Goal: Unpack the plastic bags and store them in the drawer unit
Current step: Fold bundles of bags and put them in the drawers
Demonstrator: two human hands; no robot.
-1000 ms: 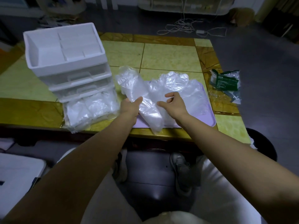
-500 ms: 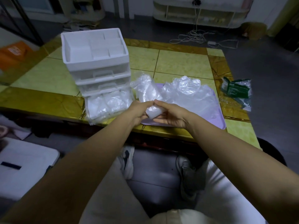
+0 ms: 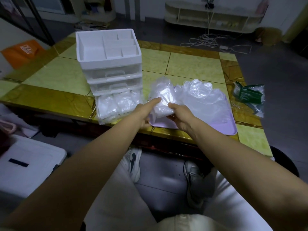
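Your left hand point(image 3: 144, 112) and right hand point(image 3: 180, 115) both grasp one folded bundle of clear plastic bags point(image 3: 162, 99), held at the near left corner of the lilac tray point(image 3: 231, 129); left fingers are laid along its left edge, right fingers are curled around its near right side. The bundle's far end stands up loose and crumpled above your hands. Just right of it, a larger heap of loose bags point(image 3: 203, 97) lies on the tray. The white drawer unit point(image 3: 108, 64) stands to the left on the tiled table point(image 3: 191, 65); its bottom drawer point(image 3: 118, 104) is pulled out toward you and already holds bags, while the two drawers above appear shut. A green-printed wrapper point(image 3: 248, 95) lies far right, apart from the tray. Handling judgement: film is very light, soft, slippery, and springs open when released. Pinch the bundle across the folded middle, not by a single layer, or sheets will likely slide apart. Keep it compressed until it is inside the drawer. Snagging on the drawer rim is the main risk.
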